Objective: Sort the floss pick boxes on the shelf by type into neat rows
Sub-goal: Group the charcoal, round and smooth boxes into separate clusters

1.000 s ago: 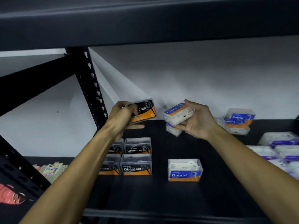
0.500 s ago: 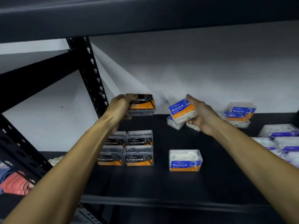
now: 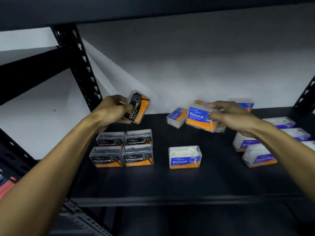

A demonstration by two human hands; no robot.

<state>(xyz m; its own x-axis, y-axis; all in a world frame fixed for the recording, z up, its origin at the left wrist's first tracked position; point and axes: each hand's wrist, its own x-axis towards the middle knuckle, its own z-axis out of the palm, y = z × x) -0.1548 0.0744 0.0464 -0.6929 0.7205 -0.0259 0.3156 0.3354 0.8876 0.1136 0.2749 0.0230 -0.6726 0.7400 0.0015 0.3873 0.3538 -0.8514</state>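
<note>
Four charcoal boxes [image 3: 123,149] are squared up lower left and one round box [image 3: 185,157] stands centre, while a fifth charcoal box [image 3: 138,107] is pinched in the left hand [image 3: 111,110], another round box [image 3: 202,117] is gripped in the right hand [image 3: 230,116], and loose boxes [image 3: 265,142] at right remain unsorted.

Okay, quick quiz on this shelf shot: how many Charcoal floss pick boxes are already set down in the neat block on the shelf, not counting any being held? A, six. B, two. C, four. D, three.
C: four Charcoal boxes stand on the shelf in a two-by-two block, while the left hand holds a fifth Charcoal box tilted above them.
</note>
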